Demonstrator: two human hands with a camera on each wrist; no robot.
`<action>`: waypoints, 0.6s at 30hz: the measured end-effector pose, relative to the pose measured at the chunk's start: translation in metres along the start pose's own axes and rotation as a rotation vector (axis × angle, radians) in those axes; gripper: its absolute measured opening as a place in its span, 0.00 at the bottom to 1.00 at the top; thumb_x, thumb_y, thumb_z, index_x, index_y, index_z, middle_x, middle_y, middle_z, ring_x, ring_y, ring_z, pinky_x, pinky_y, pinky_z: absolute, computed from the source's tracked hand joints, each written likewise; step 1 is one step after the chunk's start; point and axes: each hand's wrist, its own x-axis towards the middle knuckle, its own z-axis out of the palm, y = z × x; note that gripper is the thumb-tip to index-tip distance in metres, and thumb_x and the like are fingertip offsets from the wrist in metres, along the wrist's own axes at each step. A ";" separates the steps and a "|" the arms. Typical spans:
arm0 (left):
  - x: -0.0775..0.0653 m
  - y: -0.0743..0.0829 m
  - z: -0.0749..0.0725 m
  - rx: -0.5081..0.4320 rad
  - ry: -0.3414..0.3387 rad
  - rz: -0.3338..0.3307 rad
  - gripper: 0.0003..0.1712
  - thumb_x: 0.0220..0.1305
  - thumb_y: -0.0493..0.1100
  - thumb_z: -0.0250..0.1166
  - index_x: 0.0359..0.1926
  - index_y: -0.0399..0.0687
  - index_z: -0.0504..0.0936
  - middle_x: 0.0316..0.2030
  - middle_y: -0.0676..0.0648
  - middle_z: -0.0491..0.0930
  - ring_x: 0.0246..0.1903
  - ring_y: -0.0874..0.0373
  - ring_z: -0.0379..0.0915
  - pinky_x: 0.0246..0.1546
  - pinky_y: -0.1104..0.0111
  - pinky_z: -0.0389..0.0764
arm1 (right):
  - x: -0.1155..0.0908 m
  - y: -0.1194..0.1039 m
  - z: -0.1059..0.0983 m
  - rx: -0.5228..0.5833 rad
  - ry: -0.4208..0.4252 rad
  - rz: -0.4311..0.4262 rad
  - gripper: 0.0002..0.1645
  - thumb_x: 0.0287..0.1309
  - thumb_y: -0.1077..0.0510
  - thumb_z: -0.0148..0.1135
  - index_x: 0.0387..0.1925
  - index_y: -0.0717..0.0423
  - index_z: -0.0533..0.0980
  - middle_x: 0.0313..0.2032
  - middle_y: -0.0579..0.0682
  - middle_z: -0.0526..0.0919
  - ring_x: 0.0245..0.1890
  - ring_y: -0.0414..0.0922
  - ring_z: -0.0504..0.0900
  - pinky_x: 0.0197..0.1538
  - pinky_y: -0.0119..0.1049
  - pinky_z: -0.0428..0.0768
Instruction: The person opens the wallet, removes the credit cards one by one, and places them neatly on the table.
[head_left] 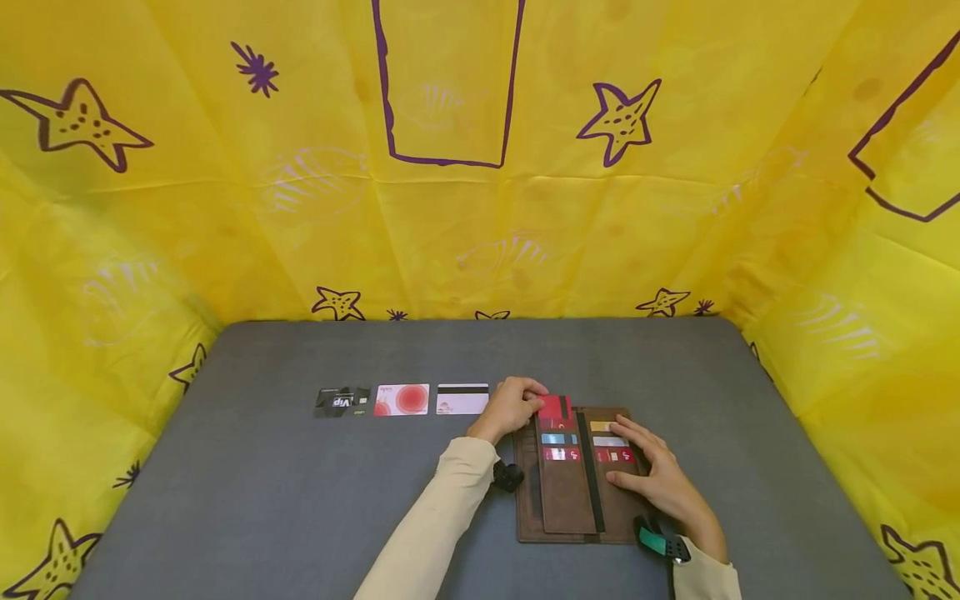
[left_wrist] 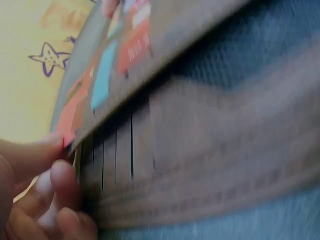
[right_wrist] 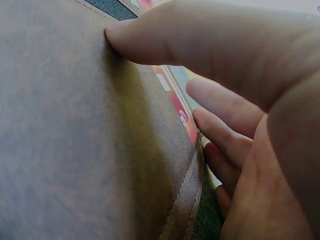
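A brown wallet (head_left: 568, 500) lies spread on the grey table, with cards in the slots on both sides of a black elastic band (head_left: 589, 475). At the top of its left panel a red card (head_left: 555, 407) with a dark stripe sticks up. My left hand (head_left: 513, 408) pinches this red card near its left edge; thumb and fingertips meet at the panel's corner in the left wrist view. My right hand (head_left: 660, 479) rests on the wallet's right side. Its thumb (right_wrist: 155, 37) touches the leather, and the extended fingers (right_wrist: 222, 130) lie along the edge beside the slotted cards.
Left of the wallet, a black VIP card (head_left: 342, 402), a white card with red circles (head_left: 402, 399) and a white card with a black stripe (head_left: 462, 398) lie in a row. A yellow patterned cloth (head_left: 450, 233) surrounds the table's back and sides.
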 end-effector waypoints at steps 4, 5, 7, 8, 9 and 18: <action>0.002 0.000 0.003 0.029 0.115 0.013 0.10 0.65 0.34 0.62 0.44 0.42 0.87 0.32 0.45 0.87 0.26 0.63 0.74 0.29 0.72 0.73 | 0.000 0.001 0.001 -0.003 -0.001 -0.001 0.43 0.50 0.53 0.75 0.67 0.54 0.69 0.74 0.61 0.59 0.71 0.67 0.49 0.58 0.77 0.47; 0.003 0.001 0.004 0.029 0.144 0.014 0.10 0.66 0.34 0.62 0.44 0.42 0.87 0.33 0.45 0.87 0.28 0.63 0.75 0.31 0.71 0.74 | 0.000 0.001 0.001 -0.004 -0.002 -0.002 0.43 0.50 0.53 0.75 0.67 0.54 0.69 0.74 0.61 0.59 0.71 0.67 0.49 0.58 0.76 0.46; 0.004 0.003 0.006 0.003 0.187 0.012 0.10 0.66 0.34 0.61 0.44 0.43 0.87 0.34 0.45 0.87 0.30 0.61 0.77 0.33 0.70 0.75 | 0.001 0.001 0.000 -0.006 0.000 -0.002 0.43 0.50 0.53 0.75 0.67 0.54 0.69 0.74 0.61 0.59 0.71 0.68 0.49 0.59 0.76 0.46; 0.005 0.004 0.007 -0.011 0.200 0.011 0.10 0.67 0.34 0.61 0.45 0.43 0.87 0.35 0.45 0.87 0.30 0.61 0.77 0.32 0.70 0.75 | 0.001 0.001 0.000 -0.004 0.001 -0.003 0.43 0.50 0.53 0.75 0.67 0.54 0.69 0.74 0.62 0.59 0.71 0.68 0.49 0.59 0.76 0.45; 0.005 0.006 0.007 -0.021 0.207 0.006 0.10 0.68 0.36 0.61 0.45 0.45 0.87 0.36 0.45 0.87 0.29 0.62 0.76 0.31 0.71 0.74 | 0.001 0.001 0.000 -0.005 0.003 0.000 0.43 0.49 0.53 0.75 0.67 0.54 0.69 0.74 0.62 0.59 0.71 0.68 0.49 0.59 0.76 0.45; 0.010 0.018 0.003 -0.076 0.268 0.040 0.14 0.72 0.36 0.57 0.52 0.43 0.84 0.41 0.42 0.84 0.19 0.64 0.63 0.23 0.74 0.65 | 0.000 0.003 0.000 -0.002 0.009 -0.010 0.43 0.49 0.54 0.75 0.67 0.55 0.69 0.73 0.61 0.60 0.71 0.67 0.50 0.59 0.76 0.46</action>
